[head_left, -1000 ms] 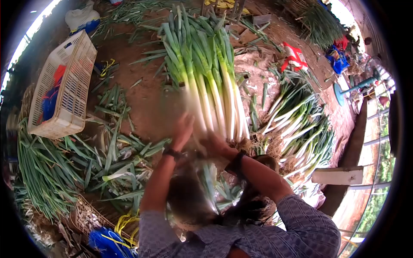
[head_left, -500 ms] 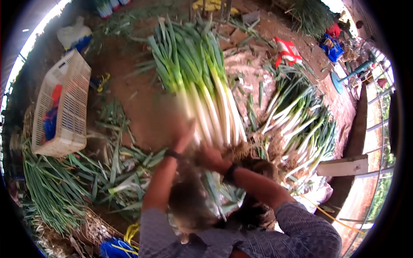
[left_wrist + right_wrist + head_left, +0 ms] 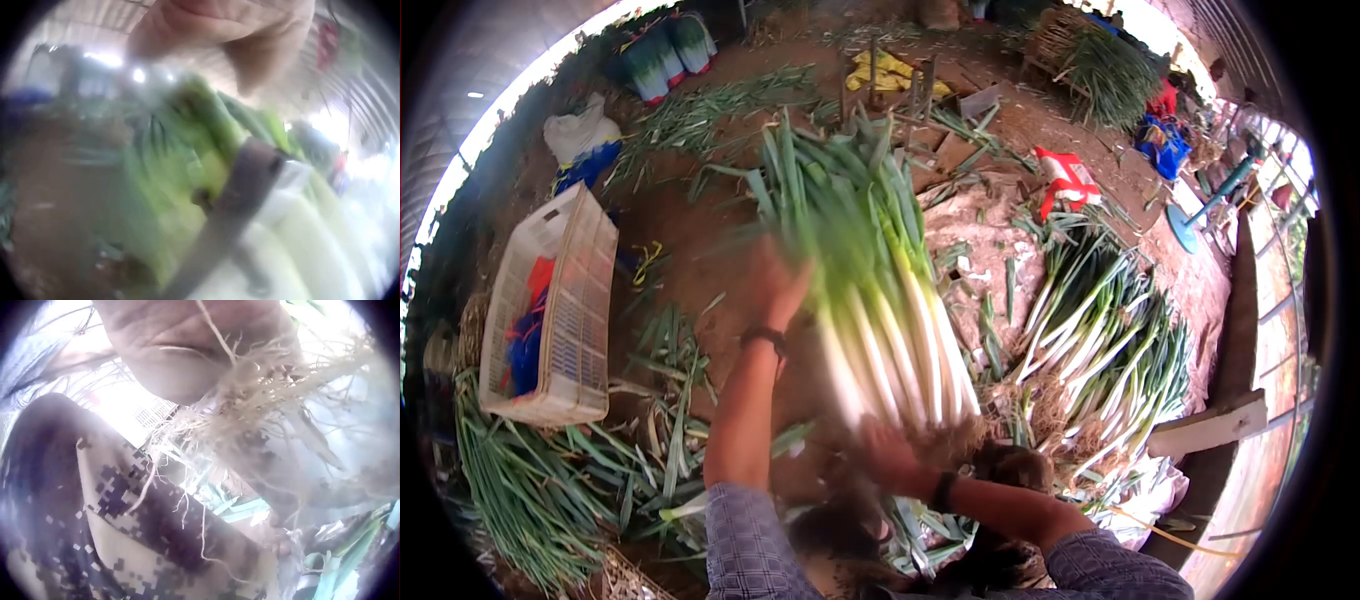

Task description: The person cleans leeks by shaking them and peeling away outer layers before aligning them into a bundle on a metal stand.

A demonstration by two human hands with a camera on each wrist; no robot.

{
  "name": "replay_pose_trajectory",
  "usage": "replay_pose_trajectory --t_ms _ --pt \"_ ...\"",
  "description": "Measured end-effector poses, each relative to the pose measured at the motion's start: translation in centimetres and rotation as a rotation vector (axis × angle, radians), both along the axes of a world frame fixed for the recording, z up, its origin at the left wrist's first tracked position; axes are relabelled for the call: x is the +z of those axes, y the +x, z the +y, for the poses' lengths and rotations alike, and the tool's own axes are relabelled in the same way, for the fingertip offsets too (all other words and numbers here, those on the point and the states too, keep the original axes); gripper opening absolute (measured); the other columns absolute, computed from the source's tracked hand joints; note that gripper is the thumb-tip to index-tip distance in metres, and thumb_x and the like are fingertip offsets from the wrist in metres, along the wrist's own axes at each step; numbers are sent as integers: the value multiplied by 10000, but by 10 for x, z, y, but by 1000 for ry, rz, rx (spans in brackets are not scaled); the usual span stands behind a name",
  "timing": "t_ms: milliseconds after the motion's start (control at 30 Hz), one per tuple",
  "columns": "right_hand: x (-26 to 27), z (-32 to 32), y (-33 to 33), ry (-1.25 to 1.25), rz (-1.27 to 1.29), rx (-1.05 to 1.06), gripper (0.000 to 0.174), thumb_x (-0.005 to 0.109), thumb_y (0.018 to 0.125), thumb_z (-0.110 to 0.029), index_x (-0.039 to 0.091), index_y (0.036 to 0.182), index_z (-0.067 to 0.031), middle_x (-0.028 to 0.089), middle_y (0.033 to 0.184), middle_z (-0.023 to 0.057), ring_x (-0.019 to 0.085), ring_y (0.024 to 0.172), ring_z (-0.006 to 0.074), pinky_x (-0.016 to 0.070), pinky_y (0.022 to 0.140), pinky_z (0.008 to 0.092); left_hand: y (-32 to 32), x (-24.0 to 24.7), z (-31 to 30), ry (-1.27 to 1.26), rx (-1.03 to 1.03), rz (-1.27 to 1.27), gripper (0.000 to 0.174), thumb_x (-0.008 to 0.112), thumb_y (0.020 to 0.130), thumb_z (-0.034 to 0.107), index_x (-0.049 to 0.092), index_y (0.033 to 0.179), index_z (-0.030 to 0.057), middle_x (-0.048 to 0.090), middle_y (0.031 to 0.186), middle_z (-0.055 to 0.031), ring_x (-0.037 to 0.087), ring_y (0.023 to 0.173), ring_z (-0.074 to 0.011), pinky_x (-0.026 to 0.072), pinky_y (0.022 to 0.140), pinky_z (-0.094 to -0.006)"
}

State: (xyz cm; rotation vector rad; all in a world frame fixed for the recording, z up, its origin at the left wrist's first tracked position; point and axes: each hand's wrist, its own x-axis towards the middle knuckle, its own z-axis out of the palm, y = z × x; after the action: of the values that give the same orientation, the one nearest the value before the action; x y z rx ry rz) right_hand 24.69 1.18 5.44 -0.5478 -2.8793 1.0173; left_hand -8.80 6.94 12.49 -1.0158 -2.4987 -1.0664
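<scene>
"White-stemmed leeks (image 3: 900, 365): where, from your grips?"

"By the head view, just right of my left grip (image 3: 778, 285), just ahead of my right grip (image 3: 887, 455). I judge I'm gathering and evening the bunch."

"Left wrist?"

"My palm's near the green leaves (image 3: 219, 128); I can't tell whether the fingers are wide or closed."

"Right wrist?"

"Pale roots (image 3: 231, 406) sit beside my palm. Fingers hidden, so again I can't tell. Next calls for gentle, even pressure, I'd say, keeping the roots level."
</scene>
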Motion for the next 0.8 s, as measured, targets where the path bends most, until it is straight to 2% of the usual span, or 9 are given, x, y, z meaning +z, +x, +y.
replay_pose_trajectory --t_ms 33,67,167,200,333,567,600,700,800 --pt "-1 2 0 -1 -41 19 686 571 920 -208 248 1432 115 473 1342 331 522 1159 449 408 1001 532 -6 0 15 -28 -25 127 860 698 865 406 289 1529 45 396 1506 -246 321 1441 -365 261 1176 -496" --pt "-3 4 -1 -4 -83 40 697 575 921 -210 241 1437 118 476 1339 333 522 1161 445 410 1000 531 -4 15 27 -203 -41 271 768 637 923 371 284 1527 52 268 1591 -155 167 1496 -335 157 1207 -520" --pt "-30 1 -2 48 -92 67 705 567 932 -229 233 1442 125 483 1335 329 525 1160 440 412 1003 524 -31 1 57 -483 -322 500 662 571 968 326 312 1520 67 243 1610 -120 148 1510 -307 101 1217 -522" --pt "-23 -1 1 35 -53 52 699 562 934 -229 236 1440 126 485 1331 328 525 1159 439 412 1002 523 -31 11 58 -672 -301 306 572 508 1001 297 346 1508 87 207 1627 -105 123 1520 -278 71 1223 -503" --pt "-10 5 5 -49 -77 44 698 538 940 -227 218 1462 107 482 1350 304 491 1235 409 382 1042 505 -50 -37 55 -546 -196 164 569 454 1022 311 309 1524 89 166 1643 -58 72 1530 -246 81 1225 -494" --pt "9 10 -2 -110 -209 14 711 539 898 -169 217 1493 48 460 1401 259 467 1284 374 340 1089 498 -48 -40 61 -663 -107 118 571 391 1046 369 293 1528 78 162 1643 -79 71 1529 -266 139 1212 -511" --pt "-30 -1 5 109 -7 -16 720 532 875 -145 216 1491 52 454 1408 256 468 1288 371 330 1098 505 -43 -41 64 -584 -146 154 583 420 1031 377 316 1515 69 188 1633 -91 94 1524 -273 149 1205 -526" --pt "-13 -2 7 107 152 -85 610 468 869 -89 313 1439 61 506 1318 248 522 1148 379 391 994 514 -19 -36 44 -552 -183 188 634 477 998 415 357 1497 42 239 1618 -122 137 1517 -282 151 1198 -541" --pt "0 -2 3 72 107 -136 595 476 884 -87 309 1442 34 521 1290 219 522 1121 359 386 967 493 24 -6 32 -724 -257 135 605 369 1052 414 292 1520 37 207 1626 -126 111 1520 -298 135 1212 -518"
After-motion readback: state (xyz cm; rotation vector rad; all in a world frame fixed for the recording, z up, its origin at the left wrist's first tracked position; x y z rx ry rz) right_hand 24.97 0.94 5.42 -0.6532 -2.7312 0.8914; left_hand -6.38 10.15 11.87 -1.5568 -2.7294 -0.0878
